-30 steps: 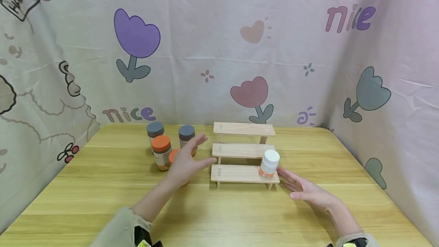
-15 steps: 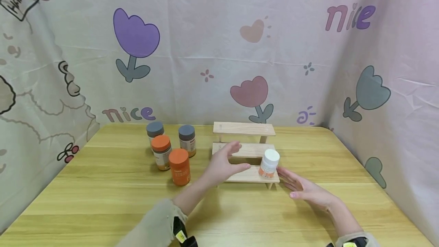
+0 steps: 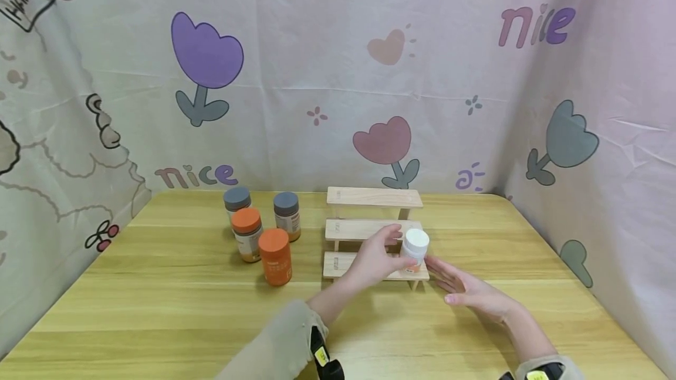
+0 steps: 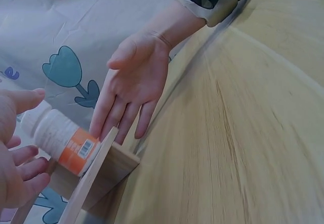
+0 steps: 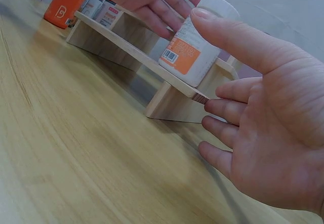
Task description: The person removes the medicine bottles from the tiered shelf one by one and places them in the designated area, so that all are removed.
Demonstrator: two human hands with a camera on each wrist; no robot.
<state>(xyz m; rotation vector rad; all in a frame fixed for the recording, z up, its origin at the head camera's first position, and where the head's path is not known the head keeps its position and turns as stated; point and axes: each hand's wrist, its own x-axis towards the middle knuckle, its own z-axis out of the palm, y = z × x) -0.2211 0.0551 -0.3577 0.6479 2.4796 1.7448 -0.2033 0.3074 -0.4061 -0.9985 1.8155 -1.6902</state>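
A white-capped pill bottle (image 3: 415, 243) with an orange-and-white label stands at the right end of the lowest step of a three-step wooden display stand (image 3: 338, 263). My left hand (image 3: 371, 258) is just left of the bottle, thumb and fingers spread apart on either side of it; in the head view the thumb overlaps its front. The left wrist view shows the bottle (image 4: 66, 140) beyond the parted thumb and fingers. My right hand (image 3: 477, 293) lies palm inward at the stand's right end, fingers extended, fingertips right at the step's edge and close to the bottle (image 5: 192, 49).
Left of the stand, an all-orange jar (image 3: 276, 258) stands in front of an orange-lidded jar (image 3: 247, 238). Two grey-lidded jars (image 3: 287, 216) are behind them. A patterned cloth (image 3: 296, 75) hangs behind the wooden table (image 3: 158, 286).
My left hand has swept right, from in front of the jars across the stand to the white bottle, uncovering the all-orange jar. The right hand and the bottle stay in place.
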